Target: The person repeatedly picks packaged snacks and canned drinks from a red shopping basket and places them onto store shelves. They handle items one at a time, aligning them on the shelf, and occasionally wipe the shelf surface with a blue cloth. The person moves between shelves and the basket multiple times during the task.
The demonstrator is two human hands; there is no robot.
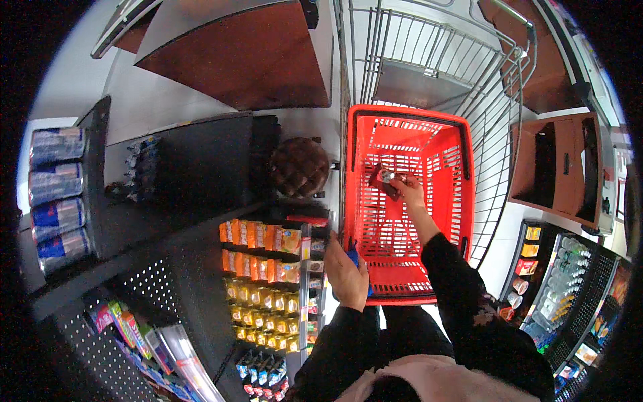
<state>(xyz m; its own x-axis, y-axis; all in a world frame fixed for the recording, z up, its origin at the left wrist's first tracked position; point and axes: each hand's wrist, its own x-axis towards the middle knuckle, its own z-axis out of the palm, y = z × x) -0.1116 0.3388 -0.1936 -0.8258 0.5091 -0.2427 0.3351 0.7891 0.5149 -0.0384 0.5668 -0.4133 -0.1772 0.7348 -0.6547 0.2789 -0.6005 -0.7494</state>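
Note:
My right hand (pixel 409 191) reaches into a red plastic shopping basket (pixel 354 211) and grips a dark red-brown snack packet (pixel 384 183) with a shiny silvery part at the fingers. Whether the packet touches the basket floor, I cannot tell. At the basket's near left corner, my left hand (pixel 346 276) is closed around a blue packet (pixel 353 255), mostly hidden by the palm and fingers. Slatted walls surround the basket's inside, and its black handles (pixel 464 145) lie folded along the rim.
A metal wire shopping cart (pixel 495 115) surrounds the basket. Shelves of orange snack packs (pixel 271 236) and yellow packs (pixel 263 291) stand to my left, below a dark counter (pixel 201 156). On the right are a brown cabinet (pixel 557 171) and a rack of bottles (pixel 562 281).

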